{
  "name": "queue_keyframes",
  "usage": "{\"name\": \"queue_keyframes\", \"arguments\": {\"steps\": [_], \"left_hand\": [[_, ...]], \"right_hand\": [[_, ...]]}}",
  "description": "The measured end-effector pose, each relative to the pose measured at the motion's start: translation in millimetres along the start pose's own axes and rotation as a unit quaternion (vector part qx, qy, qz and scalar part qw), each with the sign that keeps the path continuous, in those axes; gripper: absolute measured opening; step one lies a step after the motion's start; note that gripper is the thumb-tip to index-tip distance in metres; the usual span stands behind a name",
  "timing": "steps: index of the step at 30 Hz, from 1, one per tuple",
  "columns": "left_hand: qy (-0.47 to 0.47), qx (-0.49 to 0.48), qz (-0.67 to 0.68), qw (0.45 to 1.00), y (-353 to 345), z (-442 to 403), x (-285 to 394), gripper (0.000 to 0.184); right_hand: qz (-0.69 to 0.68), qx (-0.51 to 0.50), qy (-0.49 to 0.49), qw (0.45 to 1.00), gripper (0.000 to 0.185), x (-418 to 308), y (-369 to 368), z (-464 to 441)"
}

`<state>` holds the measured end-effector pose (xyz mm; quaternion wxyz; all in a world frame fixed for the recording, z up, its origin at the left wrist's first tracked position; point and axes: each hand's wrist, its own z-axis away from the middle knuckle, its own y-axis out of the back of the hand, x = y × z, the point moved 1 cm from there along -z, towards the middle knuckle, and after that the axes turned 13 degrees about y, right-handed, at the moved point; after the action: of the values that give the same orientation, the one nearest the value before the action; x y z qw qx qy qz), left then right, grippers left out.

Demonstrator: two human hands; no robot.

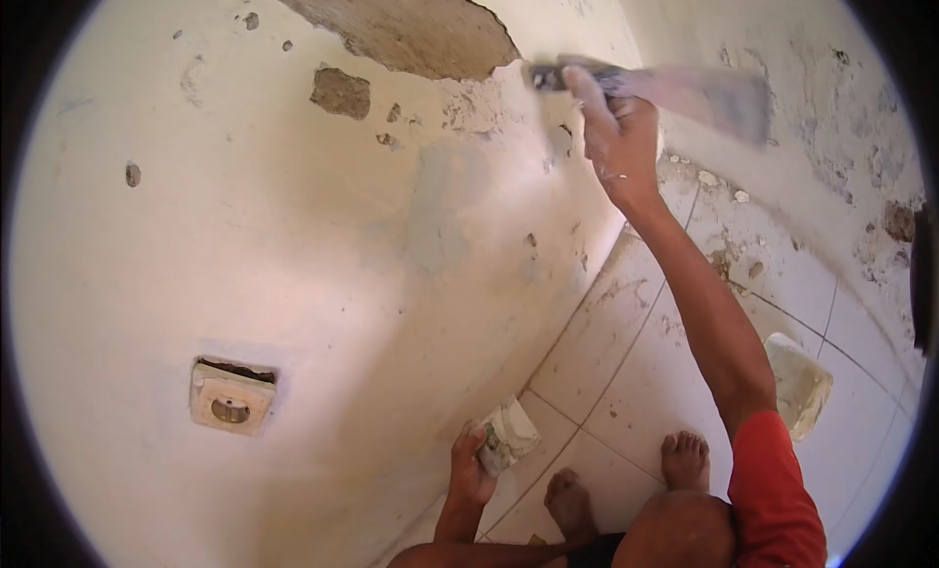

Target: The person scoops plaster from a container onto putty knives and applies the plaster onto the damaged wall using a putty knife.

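High at the corner of the two walls, my right hand point(618, 143) is closed round the dark handle of a putty knife point(704, 97). Its wide blade points right and is blurred. Below, near the foot of the left wall, my left hand point(471, 470) grips a small whitish block or scraper point(508, 436), smeared with filler; its exact kind is unclear. Just left of the putty knife, a large brown patch of bare plaster point(411, 25) breaks the painted wall point(323, 245). A smaller hole point(340, 93) lies below that patch.
A wall socket point(233, 397) sits loosely in the left wall with a gap above it. On the tiled floor point(626, 412), a pale container point(799, 385) stands right of my arm. Crumbs of plaster lie along the right wall point(812, 128). My bare feet are below.
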<state>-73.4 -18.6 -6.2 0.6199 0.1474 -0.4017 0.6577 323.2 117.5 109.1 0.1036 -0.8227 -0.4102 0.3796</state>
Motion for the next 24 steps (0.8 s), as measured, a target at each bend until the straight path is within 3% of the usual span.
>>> {"name": "queue_keyframes", "arguments": {"steps": [1,2,5,6,10,13,14,17,18,19,21,24], "left_hand": [[0.001,-0.002,0.002,1.0,-0.3,1.7,-0.2,0.028],[0.002,-0.003,0.003,1.0,-0.3,2.0,-0.9,0.027],[0.007,0.002,0.002,1.0,-1.5,0.0,-0.1,0.026],[0.009,0.002,0.002,1.0,-1.2,0.0,-0.8,0.026],[0.003,0.0,0.004,1.0,0.2,0.0,-0.4,0.027],[0.007,-0.001,0.003,1.0,1.9,-3.1,-2.5,0.03],[0.007,0.0,0.003,1.0,4.7,-1.5,-2.9,0.033],[0.009,-0.001,-0.006,1.0,-0.3,-1.1,-1.8,0.035],[0.012,0.002,-0.007,1.0,0.7,2.1,-2.5,0.035],[0.011,0.007,-0.008,1.0,1.0,3.4,-2.2,0.033],[0.005,0.007,-0.006,1.0,-2.1,-1.5,-0.7,0.032],[0.02,0.019,-0.005,1.0,1.4,3.2,-1.7,0.036]], "right_hand": [[-0.004,0.031,0.028,0.999,0.035,-2.0,1.3,-2.2],[0.037,-0.072,-0.017,0.997,0.03,26.5,4.9,10.3],[0.02,-0.066,-0.118,0.991,0.027,-9.1,13.9,-3.1],[-0.01,0.002,-0.054,0.998,0.029,-6.1,7.1,-1.3],[-0.012,-0.058,-0.029,0.998,0.028,4.8,0.7,1.6],[-0.043,-0.084,-0.141,0.985,0.026,-4.7,4.9,9.9],[-0.007,-0.086,-0.055,0.995,0.027,11.6,5.9,8.4],[0.01,-0.083,0.036,0.996,0.027,3.7,3.9,5.9],[-0.015,-0.11,-0.153,0.982,0.028,-9.9,5.6,9.4],[-0.015,-0.109,-0.154,0.982,0.028,-11.1,3.9,11.1],[-0.028,-0.005,-0.081,0.996,0.027,-11.1,3.4,6.2],[0.004,-0.05,-0.086,0.995,0.028,-11.4,9.2,4.3]]}}
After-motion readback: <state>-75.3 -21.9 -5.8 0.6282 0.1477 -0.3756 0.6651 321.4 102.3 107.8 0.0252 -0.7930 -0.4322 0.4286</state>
